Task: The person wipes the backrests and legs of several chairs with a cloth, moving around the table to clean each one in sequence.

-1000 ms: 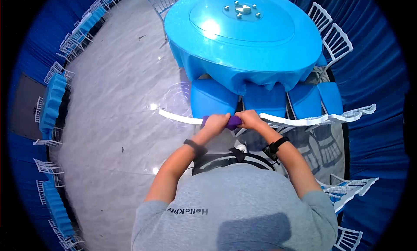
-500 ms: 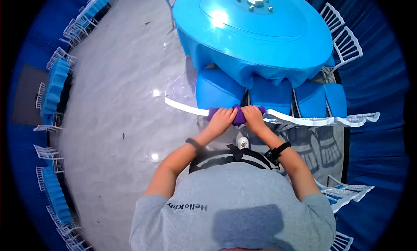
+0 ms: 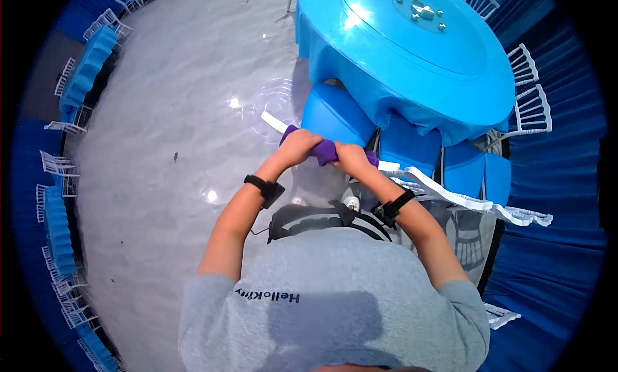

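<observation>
Purple cloth (image 3: 324, 151) leftward now, under fingers (image 3: 300, 142)

Your purple cloth (image 3: 324, 150) is mostly buried: left hand (image 3: 298, 147) and right hand (image 3: 351, 158) wrap it, so only a mid strip + the ends show. White chair rail (image 3: 470, 201) vanishes under both fists. Blue table (image 3: 399, 76) is cut off at 12 o'clock. Bits at its centre (image 3: 421, 11): too small to ID. Chairs (image 3: 61, 169) at 9 o'clock: tiny, smeared. Your shirt (image 3: 335, 295) runs off-frame at 6 o'clock.
</observation>
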`<state>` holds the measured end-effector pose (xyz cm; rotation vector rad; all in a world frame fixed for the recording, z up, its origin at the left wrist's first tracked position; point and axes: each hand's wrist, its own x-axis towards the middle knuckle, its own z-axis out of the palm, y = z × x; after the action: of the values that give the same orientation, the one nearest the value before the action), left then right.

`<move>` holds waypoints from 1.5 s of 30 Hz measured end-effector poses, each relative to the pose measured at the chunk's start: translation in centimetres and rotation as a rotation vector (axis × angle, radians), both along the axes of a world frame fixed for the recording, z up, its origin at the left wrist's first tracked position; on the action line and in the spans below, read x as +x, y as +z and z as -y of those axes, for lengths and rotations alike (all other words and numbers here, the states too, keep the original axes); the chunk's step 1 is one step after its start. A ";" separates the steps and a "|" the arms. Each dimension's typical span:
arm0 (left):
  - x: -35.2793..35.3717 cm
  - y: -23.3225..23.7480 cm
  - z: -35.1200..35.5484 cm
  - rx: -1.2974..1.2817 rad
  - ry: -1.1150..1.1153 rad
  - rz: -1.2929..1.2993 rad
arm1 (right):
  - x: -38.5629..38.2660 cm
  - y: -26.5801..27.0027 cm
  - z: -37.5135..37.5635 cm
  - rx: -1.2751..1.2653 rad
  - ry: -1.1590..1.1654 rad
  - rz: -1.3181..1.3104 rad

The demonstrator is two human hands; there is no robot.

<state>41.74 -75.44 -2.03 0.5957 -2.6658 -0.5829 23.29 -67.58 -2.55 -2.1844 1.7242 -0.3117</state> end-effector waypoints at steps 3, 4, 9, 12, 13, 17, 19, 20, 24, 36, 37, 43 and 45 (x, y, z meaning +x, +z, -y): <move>-0.4 1.1 1.3 0.115 -0.016 0.223 | -0.5 0.7 0.7 0.071 0.066 0.094; -0.8 1.9 1.6 0.200 -0.031 0.371 | -0.9 0.8 0.7 0.061 0.120 0.169; -2.6 2.3 5.7 0.726 -0.235 0.688 | -1.8 0.8 2.1 0.300 0.210 0.271; -3.0 1.5 6.8 0.786 -0.331 0.722 | -2.0 1.1 2.1 0.415 0.227 0.369; -3.0 1.5 6.8 0.811 -0.351 0.698 | -1.9 1.1 2.0 0.358 0.228 0.359; -2.7 1.3 3.9 0.302 -0.239 0.639 | -0.2 2.1 0.1 0.100 0.052 0.126; -2.0 2.1 2.1 0.096 -0.133 0.531 | 0.5 1.8 -0.6 0.045 -0.005 0.089; -1.6 2.5 1.2 0.013 -0.068 0.483 | 0.9 1.5 -0.7 -0.010 -0.057 0.046; 0.3 -0.2 -1.1 -0.221 0.068 0.095 | 2.2 0.5 -0.4 -0.211 -0.002 0.057; 6.0 -0.2 6.7 0.017 -0.027 -0.014 | 6.6 0.0 4.0 -0.178 0.001 -0.231; 6.0 0.0 7.4 0.058 -0.076 0.049 | 6.3 0.1 4.3 -0.194 0.033 -0.219; 4.9 0.7 9.2 0.241 -0.130 0.379 | 6.4 0.4 4.6 -0.080 -0.012 -0.228; 4.7 1.0 9.4 0.191 -0.224 0.421 | 6.9 0.1 3.9 -0.118 -0.021 -0.260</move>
<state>46.49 -84.82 -1.08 0.5203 -3.1236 -0.8658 30.24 -71.49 -2.47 -2.3815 1.9095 -0.1421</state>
